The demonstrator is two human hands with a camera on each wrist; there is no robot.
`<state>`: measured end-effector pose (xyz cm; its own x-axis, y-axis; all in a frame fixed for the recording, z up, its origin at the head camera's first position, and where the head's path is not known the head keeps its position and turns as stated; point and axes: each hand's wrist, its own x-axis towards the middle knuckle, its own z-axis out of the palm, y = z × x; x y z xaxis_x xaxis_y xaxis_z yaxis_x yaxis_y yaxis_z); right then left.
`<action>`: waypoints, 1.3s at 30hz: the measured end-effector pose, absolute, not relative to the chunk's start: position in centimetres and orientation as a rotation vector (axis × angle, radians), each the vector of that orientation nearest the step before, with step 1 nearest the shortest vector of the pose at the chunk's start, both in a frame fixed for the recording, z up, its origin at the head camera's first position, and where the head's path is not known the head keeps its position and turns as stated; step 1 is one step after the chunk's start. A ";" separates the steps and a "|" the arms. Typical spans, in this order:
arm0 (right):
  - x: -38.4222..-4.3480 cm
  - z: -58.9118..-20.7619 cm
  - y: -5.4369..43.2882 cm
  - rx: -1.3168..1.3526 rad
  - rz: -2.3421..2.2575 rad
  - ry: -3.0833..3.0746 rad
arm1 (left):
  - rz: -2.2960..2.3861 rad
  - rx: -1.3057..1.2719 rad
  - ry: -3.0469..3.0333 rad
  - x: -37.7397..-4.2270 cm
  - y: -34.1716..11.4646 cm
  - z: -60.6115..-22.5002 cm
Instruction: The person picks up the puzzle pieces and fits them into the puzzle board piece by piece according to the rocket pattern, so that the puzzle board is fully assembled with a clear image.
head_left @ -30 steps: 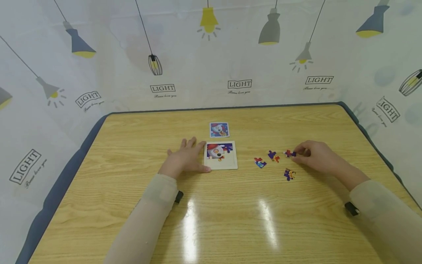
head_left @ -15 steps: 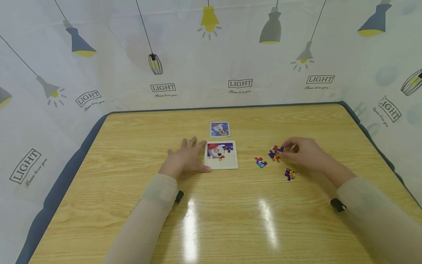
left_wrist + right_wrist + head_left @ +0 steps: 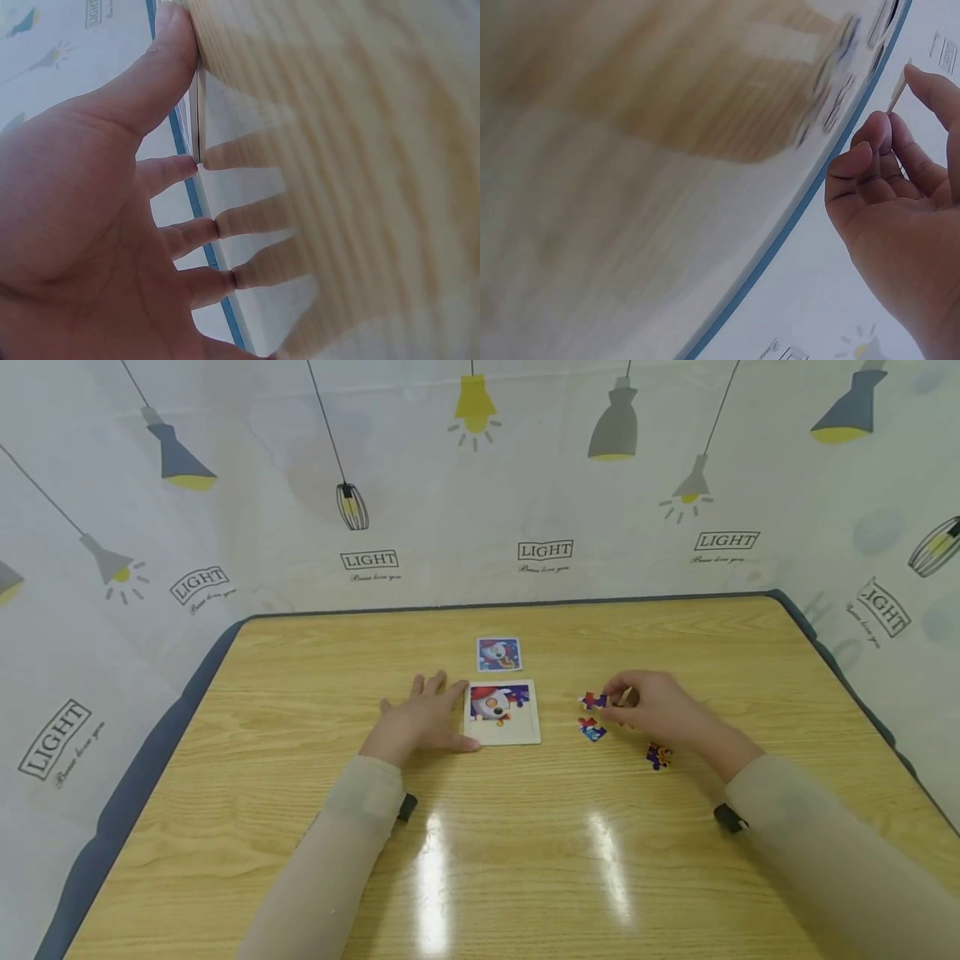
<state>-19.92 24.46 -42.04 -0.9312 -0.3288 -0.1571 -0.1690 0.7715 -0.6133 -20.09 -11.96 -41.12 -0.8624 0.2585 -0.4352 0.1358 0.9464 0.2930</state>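
My right hand (image 3: pixel 656 706) pinches a red and purple jigsaw piece (image 3: pixel 592 701) between thumb and fingertips, raised above the table; the right wrist view shows the piece (image 3: pixel 898 91) edge-on. My left hand (image 3: pixel 423 718) is spread flat, its thumb and index finger touching the left edge of a square puzzle tray (image 3: pixel 525 735). In that tray, joined pieces (image 3: pixel 491 702) show part of a white-faced character with a red top; its lower part is bare. Another red and blue piece (image 3: pixel 592 732) lies just below the pinched one. A purple and yellow piece (image 3: pixel 659 757) lies near the right wrist.
Behind the tray lies a small picture card (image 3: pixel 499 654) with the whole character. The wooden table (image 3: pixel 510 860) ends at a dark blue edge, with a lamp-printed cloth (image 3: pixel 450 485) around it. Black straps (image 3: pixel 731 818) sit under both sleeves.
My right hand has carried the pinched piece leftward toward the tray, passing over another loose piece, which the hand now mostly hides. The left hand has stayed at the tray.
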 end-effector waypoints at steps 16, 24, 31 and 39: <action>-21.2 -42.4 18.3 -0.512 -0.917 2.635 | 0.357 0.278 2.610 -20.1 -12.0 -41.1; -21.7 -42.5 15.8 -0.570 -0.887 2.659 | 0.354 0.278 2.609 -20.2 -12.0 -41.1; -21.8 -42.5 14.6 -0.557 -0.868 2.642 | 0.361 0.270 2.601 -20.5 -12.0 -41.3; -22.0 -42.7 14.3 -0.572 -0.826 2.658 | 0.358 0.277 2.605 -20.4 -12.0 -41.3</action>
